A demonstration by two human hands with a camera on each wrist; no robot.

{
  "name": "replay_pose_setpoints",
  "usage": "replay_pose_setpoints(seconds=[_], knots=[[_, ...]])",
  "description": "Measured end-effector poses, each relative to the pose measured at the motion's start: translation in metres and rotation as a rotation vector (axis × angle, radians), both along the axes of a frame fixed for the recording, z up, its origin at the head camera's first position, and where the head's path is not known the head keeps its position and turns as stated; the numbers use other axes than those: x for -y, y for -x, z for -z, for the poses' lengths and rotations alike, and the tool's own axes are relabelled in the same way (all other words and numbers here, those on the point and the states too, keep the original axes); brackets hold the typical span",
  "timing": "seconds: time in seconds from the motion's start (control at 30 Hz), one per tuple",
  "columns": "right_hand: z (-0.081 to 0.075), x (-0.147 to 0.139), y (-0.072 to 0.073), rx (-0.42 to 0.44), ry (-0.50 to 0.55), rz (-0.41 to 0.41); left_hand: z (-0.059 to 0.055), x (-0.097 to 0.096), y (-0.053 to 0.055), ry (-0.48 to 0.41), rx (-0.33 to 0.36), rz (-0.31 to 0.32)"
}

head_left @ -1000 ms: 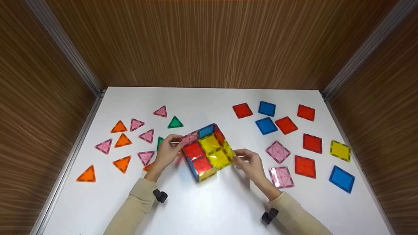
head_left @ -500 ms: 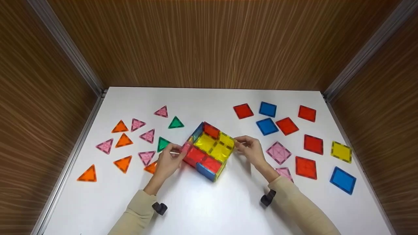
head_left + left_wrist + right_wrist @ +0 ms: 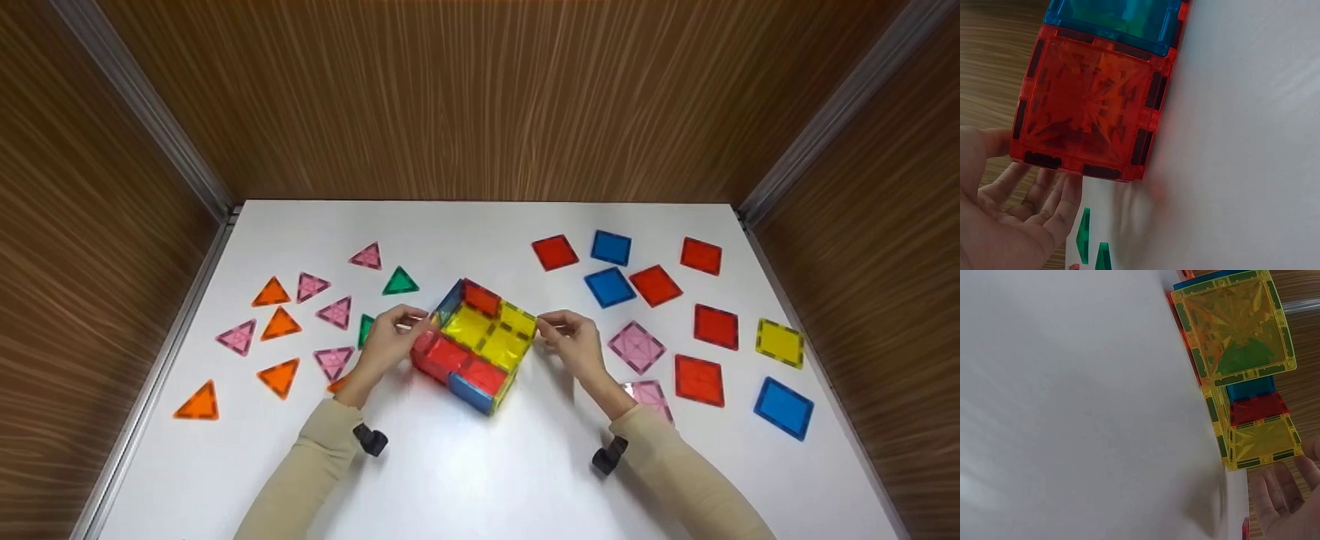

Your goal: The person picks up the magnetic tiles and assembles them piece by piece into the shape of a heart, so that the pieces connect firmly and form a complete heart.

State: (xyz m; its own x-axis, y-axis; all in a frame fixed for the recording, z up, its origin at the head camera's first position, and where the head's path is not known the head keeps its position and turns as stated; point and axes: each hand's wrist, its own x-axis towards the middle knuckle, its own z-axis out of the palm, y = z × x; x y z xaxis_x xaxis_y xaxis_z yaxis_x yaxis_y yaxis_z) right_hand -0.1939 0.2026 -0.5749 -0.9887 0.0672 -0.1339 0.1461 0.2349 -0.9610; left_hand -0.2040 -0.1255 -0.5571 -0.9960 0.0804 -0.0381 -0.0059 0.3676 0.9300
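Both hands hold a structure (image 3: 491,345) of see-through magnetic tiles at the middle of the white table. Yellow tiles (image 3: 469,325) floor its hollow, a red tile and a blue tile (image 3: 450,301) stand along the far sides, and red tiles (image 3: 484,375) top the near part. My left hand (image 3: 390,341) grips the left corner; in the left wrist view its thumb and fingers are at the edge of a red tile (image 3: 1086,104). At the opposite corner my right hand (image 3: 576,345) pinches a yellow tile (image 3: 1264,440) between thumb and fingertips.
Loose orange triangles (image 3: 198,402), pink triangles (image 3: 238,337) and green triangles (image 3: 401,280) lie on the left. Red squares (image 3: 700,380), blue squares (image 3: 784,408), pink squares (image 3: 637,347) and a yellow square (image 3: 779,343) are spread on the right. Wood-grain walls (image 3: 480,97) surround the table.
The structure has turned counterclockwise as seen from above, bringing a blue side tile round to the front. My right hand has moved farther from me with its corner; the left stays near the left corner.
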Motion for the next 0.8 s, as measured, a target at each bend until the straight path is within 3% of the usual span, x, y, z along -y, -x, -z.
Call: replay_pose_setpoints(seconds=[0.13, 0.27, 0.6, 0.8], knots=[[0.000, 0.003, 0.004, 0.003, 0.003, -0.010, 0.001, -0.001, 0.003, -0.011, 0.010, 0.018], [0.000, 0.004, 0.012, 0.009, 0.003, -0.021, 0.001, -0.001, -0.002, 0.001, 0.015, 0.015], [0.000, 0.012, 0.040, 0.079, 0.060, -0.045, 0.006, -0.001, -0.033, -0.094, 0.085, -0.038], [-0.002, 0.019, 0.048, 0.072, 0.053, -0.044, 0.009, -0.006, -0.047, -0.122, 0.134, -0.068]])
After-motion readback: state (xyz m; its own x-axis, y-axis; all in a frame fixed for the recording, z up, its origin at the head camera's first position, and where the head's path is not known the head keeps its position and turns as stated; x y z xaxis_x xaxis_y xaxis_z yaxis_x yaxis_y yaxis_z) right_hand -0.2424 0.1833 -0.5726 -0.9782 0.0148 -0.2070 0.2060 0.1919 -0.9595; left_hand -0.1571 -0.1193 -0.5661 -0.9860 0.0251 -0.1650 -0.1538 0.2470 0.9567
